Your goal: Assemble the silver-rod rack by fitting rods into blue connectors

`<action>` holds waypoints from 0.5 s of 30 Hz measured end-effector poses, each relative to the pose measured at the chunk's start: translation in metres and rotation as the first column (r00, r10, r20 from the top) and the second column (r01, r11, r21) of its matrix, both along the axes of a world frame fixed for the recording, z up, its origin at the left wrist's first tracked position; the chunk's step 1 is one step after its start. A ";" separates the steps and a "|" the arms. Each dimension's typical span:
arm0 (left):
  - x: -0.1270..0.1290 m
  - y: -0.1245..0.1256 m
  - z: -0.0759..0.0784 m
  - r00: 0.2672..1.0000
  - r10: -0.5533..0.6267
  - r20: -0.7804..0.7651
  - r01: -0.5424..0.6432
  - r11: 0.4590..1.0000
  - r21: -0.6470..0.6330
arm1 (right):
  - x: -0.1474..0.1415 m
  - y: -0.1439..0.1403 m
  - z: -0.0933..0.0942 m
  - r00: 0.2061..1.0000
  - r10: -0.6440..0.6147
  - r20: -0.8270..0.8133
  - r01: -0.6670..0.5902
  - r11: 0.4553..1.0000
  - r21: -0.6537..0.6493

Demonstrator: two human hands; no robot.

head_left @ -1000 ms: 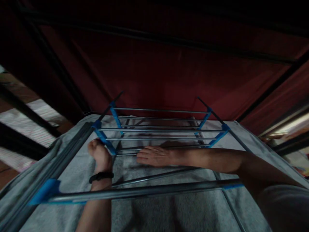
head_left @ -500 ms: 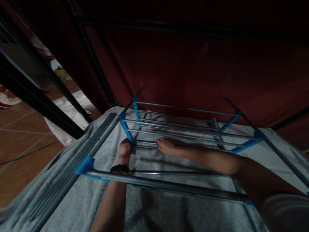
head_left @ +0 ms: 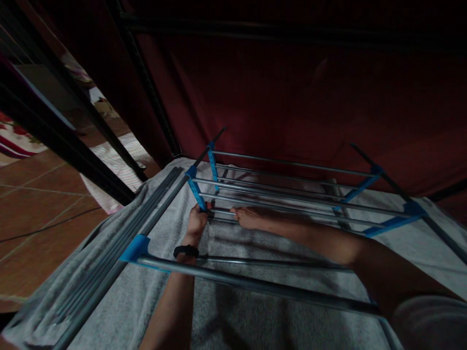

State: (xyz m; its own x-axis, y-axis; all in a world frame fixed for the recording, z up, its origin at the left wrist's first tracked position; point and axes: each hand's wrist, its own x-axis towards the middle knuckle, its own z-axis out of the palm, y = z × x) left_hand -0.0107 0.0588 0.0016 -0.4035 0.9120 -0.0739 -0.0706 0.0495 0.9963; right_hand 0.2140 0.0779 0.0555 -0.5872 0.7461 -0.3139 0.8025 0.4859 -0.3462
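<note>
Head view: our left hand [head_left: 198, 219] is closed about the lower end of a blue plastic bracket [head_left: 197, 191]; our right hand [head_left: 248, 218] grips a low metal rod [head_left: 223, 212]. The tubular rack [head_left: 299, 196] stands on grey blanket [head_left: 124, 306], maroon curtain [head_left: 273, 107] behind. Its thick front bar [head_left: 255, 284] crosses over our left forearm. Thin rods [head_left: 131, 226] lie leftward, near a black post [head_left: 73, 151].

Probably a home, dimly lit, brown tiled floor [head_left: 44, 206], striped cloth [head_left: 108, 159], grey blanket [head_left: 120, 311]
</note>
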 end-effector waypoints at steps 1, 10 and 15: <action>-0.001 -0.001 0.000 1.000 -0.006 -0.010 0.006 1.000 -0.005 | -0.001 0.000 0.002 1.000 -0.007 -0.002 0.007 1.000 0.007; 0.006 -0.003 0.004 0.998 0.025 -0.054 -0.026 0.999 -0.029 | -0.004 -0.001 0.008 0.998 -0.048 -0.029 0.050 0.997 0.065; 0.006 -0.004 0.006 0.997 0.034 -0.067 -0.036 0.999 -0.019 | -0.003 -0.003 0.015 0.998 -0.051 -0.043 0.054 0.997 0.058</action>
